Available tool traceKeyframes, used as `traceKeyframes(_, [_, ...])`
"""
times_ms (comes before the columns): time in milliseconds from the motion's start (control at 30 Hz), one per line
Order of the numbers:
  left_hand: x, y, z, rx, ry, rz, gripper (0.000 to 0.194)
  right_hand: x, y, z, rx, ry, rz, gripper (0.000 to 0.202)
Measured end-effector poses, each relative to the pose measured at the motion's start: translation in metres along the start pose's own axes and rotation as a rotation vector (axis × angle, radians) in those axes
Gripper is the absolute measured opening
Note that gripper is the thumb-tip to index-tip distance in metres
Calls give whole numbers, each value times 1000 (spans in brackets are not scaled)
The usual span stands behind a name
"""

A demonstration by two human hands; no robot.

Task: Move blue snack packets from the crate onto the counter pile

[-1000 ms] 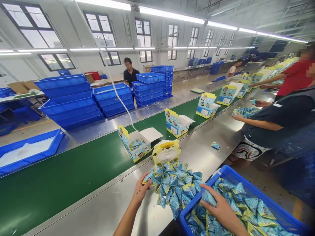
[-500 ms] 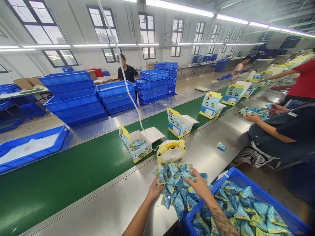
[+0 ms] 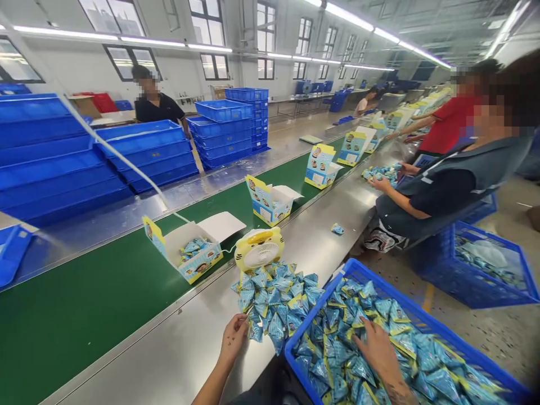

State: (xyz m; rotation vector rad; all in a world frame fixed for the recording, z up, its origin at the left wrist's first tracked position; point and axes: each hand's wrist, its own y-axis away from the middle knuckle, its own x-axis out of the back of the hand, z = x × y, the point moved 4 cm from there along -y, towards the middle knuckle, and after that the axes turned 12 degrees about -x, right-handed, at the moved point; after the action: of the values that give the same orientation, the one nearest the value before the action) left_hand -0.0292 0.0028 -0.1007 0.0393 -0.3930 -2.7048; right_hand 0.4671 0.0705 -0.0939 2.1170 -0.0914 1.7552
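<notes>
Right hand (image 3: 377, 351) being pressed flat, fingers spread, into packets in blue crate (image 3: 426, 323); nothing gripped. Left hand (image 3: 233, 340) being rested, loosely curled, at near edge of packet pile (image 3: 276, 301) on bench (image 3: 177, 360); hold unclear. Fan (image 3: 258, 254) being kept just behind pile, open box (image 3: 185, 253) beyond on belt (image 3: 84, 304). Judged best: packets being scooped low, loosely, spills avoided.

Bright, even illumination from rows of ceiling light tubes (image 3: 346, 12) and daylight through the tall windows (image 3: 206, 22), whose panes are overexposed to white. The steel counter (image 3: 333, 208) carries soft glare; shadows are faint and diffuse. Wide-angle distortion bends straight lines and stretches forms near the edges. Focus is sharp at centre; faces are blurred out.
</notes>
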Motion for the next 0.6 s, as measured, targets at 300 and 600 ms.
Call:
traceKeyframes(300, [-56,42,11,-65,-4,-316,49,-46,-34,-11,30,60,-6,47])
traceKeyframes(600, [-48,51,11,-60,-5,-287,48,-53,-17,14,-57,-273,-9,57])
